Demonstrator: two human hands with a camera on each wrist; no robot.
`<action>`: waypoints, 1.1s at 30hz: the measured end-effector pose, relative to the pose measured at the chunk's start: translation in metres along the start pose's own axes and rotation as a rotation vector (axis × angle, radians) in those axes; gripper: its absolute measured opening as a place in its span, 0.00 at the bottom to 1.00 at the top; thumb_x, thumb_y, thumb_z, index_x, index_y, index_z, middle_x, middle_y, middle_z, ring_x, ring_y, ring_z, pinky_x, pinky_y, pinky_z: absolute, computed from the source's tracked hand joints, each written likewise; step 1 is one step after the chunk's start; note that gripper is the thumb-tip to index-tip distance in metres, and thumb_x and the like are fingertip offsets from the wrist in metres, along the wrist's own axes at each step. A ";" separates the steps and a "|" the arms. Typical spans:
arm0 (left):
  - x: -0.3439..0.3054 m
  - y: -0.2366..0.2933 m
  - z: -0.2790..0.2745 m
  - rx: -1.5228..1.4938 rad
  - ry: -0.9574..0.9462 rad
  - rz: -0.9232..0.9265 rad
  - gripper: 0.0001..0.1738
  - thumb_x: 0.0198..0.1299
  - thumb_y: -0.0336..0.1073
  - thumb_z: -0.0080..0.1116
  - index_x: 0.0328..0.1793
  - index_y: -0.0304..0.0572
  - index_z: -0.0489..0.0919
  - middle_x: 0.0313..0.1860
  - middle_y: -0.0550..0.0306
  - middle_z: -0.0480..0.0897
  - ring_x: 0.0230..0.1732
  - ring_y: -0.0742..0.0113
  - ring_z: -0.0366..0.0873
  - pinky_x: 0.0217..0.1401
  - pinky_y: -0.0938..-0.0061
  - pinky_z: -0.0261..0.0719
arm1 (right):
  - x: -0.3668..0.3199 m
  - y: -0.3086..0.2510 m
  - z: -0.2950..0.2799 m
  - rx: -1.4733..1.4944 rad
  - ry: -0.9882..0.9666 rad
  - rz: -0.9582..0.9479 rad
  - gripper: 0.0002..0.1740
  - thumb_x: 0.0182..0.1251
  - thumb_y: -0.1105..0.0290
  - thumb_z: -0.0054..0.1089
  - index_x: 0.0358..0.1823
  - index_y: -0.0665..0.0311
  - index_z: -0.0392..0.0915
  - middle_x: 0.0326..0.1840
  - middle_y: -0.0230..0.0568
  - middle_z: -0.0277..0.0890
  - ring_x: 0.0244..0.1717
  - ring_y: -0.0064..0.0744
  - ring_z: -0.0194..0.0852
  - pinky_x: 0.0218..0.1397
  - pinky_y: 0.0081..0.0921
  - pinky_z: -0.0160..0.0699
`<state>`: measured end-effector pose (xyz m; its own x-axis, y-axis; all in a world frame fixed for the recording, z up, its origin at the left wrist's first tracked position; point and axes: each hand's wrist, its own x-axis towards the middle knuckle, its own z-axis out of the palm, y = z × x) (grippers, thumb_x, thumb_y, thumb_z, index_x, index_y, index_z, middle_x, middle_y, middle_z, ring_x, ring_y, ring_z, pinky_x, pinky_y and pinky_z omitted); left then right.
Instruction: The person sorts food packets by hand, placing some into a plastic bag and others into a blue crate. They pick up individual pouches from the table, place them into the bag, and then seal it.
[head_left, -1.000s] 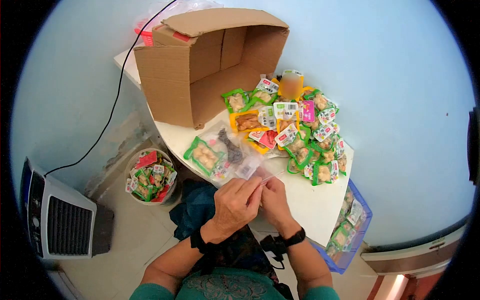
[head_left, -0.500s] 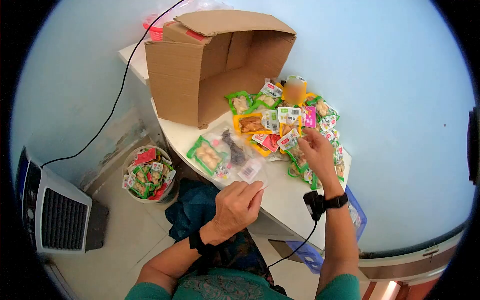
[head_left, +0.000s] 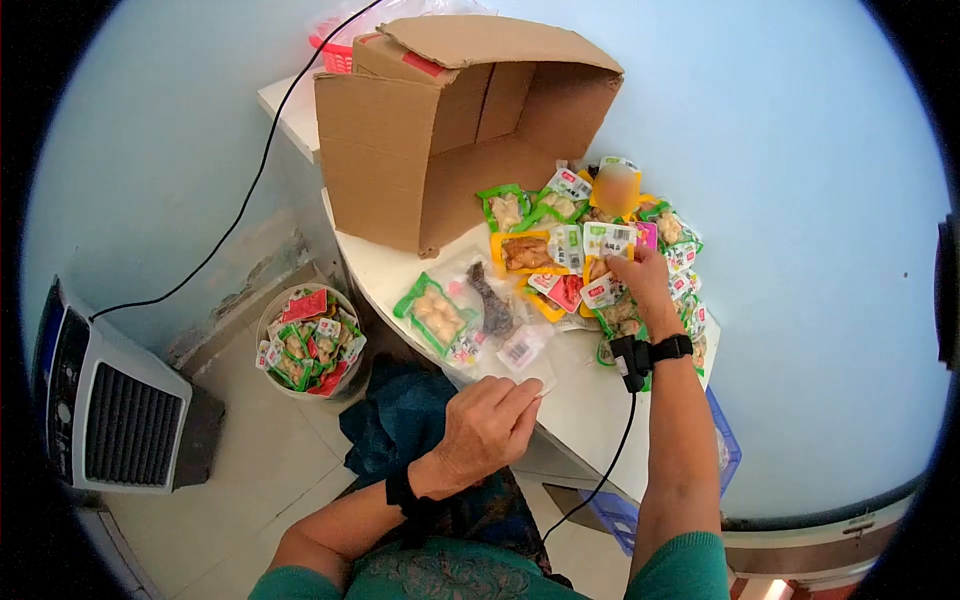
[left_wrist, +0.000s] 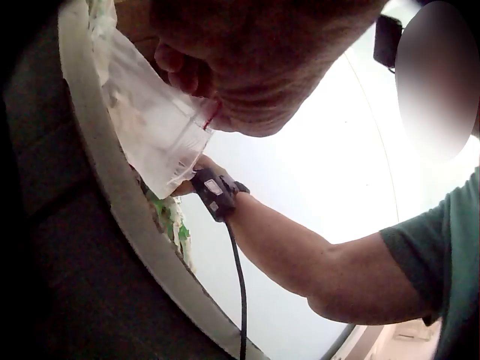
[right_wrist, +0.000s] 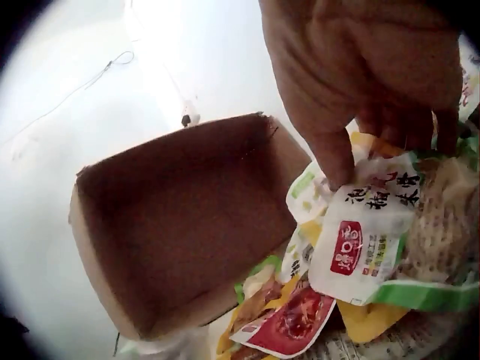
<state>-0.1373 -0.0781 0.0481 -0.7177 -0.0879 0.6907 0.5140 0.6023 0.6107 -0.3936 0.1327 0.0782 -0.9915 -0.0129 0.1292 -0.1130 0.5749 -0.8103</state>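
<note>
My left hand (head_left: 485, 425) pinches the edge of a clear plastic bag (left_wrist: 154, 112) near the front of the white table (head_left: 590, 430). A red line runs along the bag's edge in the left wrist view. Inside the bag show a green-edged food packet (head_left: 435, 315) and a long dark piece of food (head_left: 490, 300). My right hand (head_left: 645, 285) is down at the pile of snack packets, thumb by a white-labelled packet (right_wrist: 364, 232) and a yellow-edged packet (head_left: 608, 238). Its other fingertips are hidden among the packets; I cannot tell whether they grip one.
A cardboard box (head_left: 380, 165) lies on its side behind the bag, its mouth facing the pile. On the floor stand a bucket (head_left: 312, 345) of packets and an air cooler (head_left: 135, 410). A blue crate (head_left: 725, 440) is below the table's right side. A black cable (head_left: 610, 470) hangs from the right wrist.
My right hand has left the bag's edge beside my left hand and moved up and right to the packet pile, then slightly left across it. My left hand still pinches the bag.
</note>
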 end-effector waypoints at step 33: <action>-0.002 0.014 0.005 0.087 -0.037 0.028 0.12 0.56 0.23 0.67 0.47 0.37 0.83 0.24 0.53 0.76 0.23 0.61 0.75 0.26 0.69 0.72 | -0.211 0.026 -0.100 0.241 0.013 0.167 0.10 0.67 0.71 0.65 0.30 0.70 0.81 0.24 0.28 0.77 0.26 0.14 0.69 0.28 0.19 0.65</action>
<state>-0.1314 -0.0655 0.0531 -0.7217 -0.0418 0.6910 0.4921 0.6711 0.5545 -0.1806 0.2322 0.0875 -0.9970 0.0771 -0.0115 0.0384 0.3575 -0.9331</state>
